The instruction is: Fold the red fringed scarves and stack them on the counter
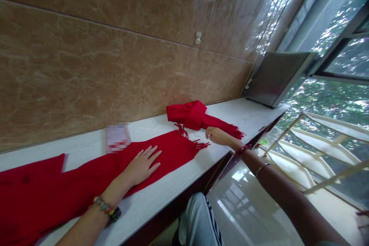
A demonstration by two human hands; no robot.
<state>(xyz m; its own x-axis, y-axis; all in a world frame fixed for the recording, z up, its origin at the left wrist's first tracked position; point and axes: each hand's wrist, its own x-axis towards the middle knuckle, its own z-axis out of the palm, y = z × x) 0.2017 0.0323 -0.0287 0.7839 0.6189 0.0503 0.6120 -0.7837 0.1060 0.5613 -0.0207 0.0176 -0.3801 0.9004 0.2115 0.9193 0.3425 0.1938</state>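
Two bare hands at one pale tabletop (pixel 164 193). Left hand (pixel 142 164): palm down on red cloth, forearm slanting in from the lower left; fingers (pixel 151 158) spread and relaxed, grasping nothing. Beaded bracelet (pixel 103 205) at the wrist, ring (pixel 148 155) on one finger. Right hand (pixel 218 135): forearm reaching in from the lower right, knuckles upward, just beside the tasselled ends; fingers bent inward, hold on any strand impossible to make out. Silver bangle (pixel 262 169) on the forearm.

One long red scarf (pixel 174 148): laid lengthwise along the tabletop, beneath the left hand; plain, flat toward the right, creased toward the left, loose tassels at the right end. One folded red scarf (pixel 190 114): farther back, near the wall (pixel 129 61); doubled over, fringe trailing rightward. One pixelated packet (pixel 117 137): behind the long scarf.
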